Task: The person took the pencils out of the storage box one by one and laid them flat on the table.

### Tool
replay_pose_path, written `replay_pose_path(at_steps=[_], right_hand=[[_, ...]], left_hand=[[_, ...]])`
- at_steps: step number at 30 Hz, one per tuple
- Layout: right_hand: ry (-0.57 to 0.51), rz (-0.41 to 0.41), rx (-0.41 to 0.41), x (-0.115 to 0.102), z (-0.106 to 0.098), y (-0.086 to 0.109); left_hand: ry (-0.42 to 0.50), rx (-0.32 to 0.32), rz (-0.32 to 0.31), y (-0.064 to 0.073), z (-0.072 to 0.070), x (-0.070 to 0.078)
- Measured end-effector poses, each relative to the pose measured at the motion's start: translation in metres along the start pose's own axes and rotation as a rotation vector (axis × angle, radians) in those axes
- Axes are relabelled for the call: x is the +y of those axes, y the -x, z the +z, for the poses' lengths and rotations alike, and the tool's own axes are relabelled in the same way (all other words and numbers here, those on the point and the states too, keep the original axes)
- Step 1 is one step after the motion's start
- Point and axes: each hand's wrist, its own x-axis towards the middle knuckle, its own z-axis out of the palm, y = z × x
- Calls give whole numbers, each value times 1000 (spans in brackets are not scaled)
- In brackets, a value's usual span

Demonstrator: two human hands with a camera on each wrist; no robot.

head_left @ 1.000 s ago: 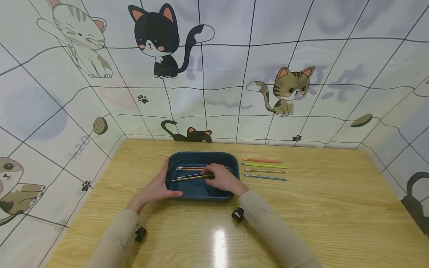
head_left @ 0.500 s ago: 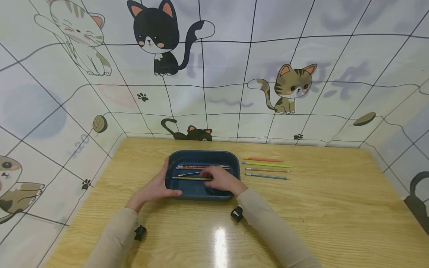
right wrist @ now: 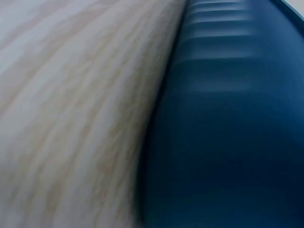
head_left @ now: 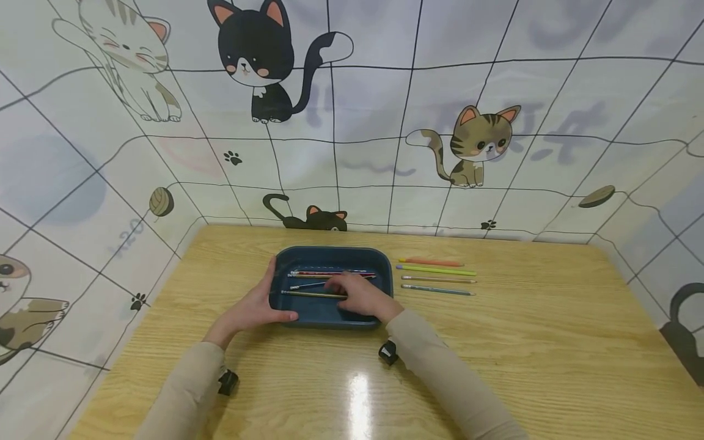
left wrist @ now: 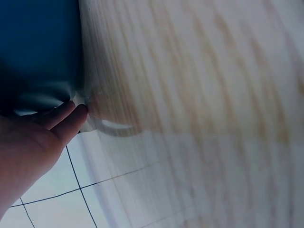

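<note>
A dark blue tray (head_left: 316, 315) stands on the wooden table with several pencils in it. My left hand (head_left: 254, 310) grips its left front corner, thumb along the front rim and fingers against the left side. In the left wrist view, fingertips (left wrist: 78, 111) reach the tray's lower edge. Inside the tray, my right hand (head_left: 365, 298) bends over an olive pencil (head_left: 310, 294) and a dark pencil (head_left: 304, 286), hiding their right ends; I cannot tell whether it pinches either. Behind these lie a red pencil (head_left: 308, 273) and others. The right wrist view shows only the tray wall (right wrist: 223, 142) and tabletop.
Right of the tray, an orange pencil (head_left: 431, 262), a lime-green pencil (head_left: 437, 270), a tan pencil (head_left: 440, 280) and a blue pencil (head_left: 437, 289) lie in a row on the table (head_left: 522, 342). A cat-printed sheet (head_left: 374, 122) hangs behind.
The olive and dark pencils, close together and slanted under my right hand before, now lie flatter and farther apart. My right fingers have shifted slightly; the left hand stays at the tray.
</note>
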Motion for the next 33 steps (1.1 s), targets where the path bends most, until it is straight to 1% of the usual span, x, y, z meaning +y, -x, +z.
replay_pose_path(at_steps=[2, 5, 8, 10, 12, 16, 20, 26, 29, 33], right_hand=[[18, 4, 4, -1, 1, 0], [47, 5, 6, -4, 0, 1], [30, 15, 11, -3, 0, 0], [-13, 28, 14, -2, -1, 0], [-88, 50, 14, -2, -1, 0], [-199, 89, 21, -1, -2, 1], [-244, 100, 29, -1, -2, 2], [-267, 75, 46, 0, -3, 2], [-253, 62, 52, 1, -3, 3], [-219, 53, 84, 1, -3, 3]], left_hand=[[-6, 1, -10, 1, -1, 0], [-10, 2, -6, 1, -2, -2], [-5, -1, -4, 1, -2, -2], [4, -6, -4, 2, -2, -2], [10, -11, -8, 1, -1, -3], [19, -15, -17, 1, -1, -3], [30, -17, -22, 0, 0, -3], [41, -17, -20, 0, 0, -3], [50, -18, -17, 0, 0, -2], [63, -17, -10, 0, 1, -2]])
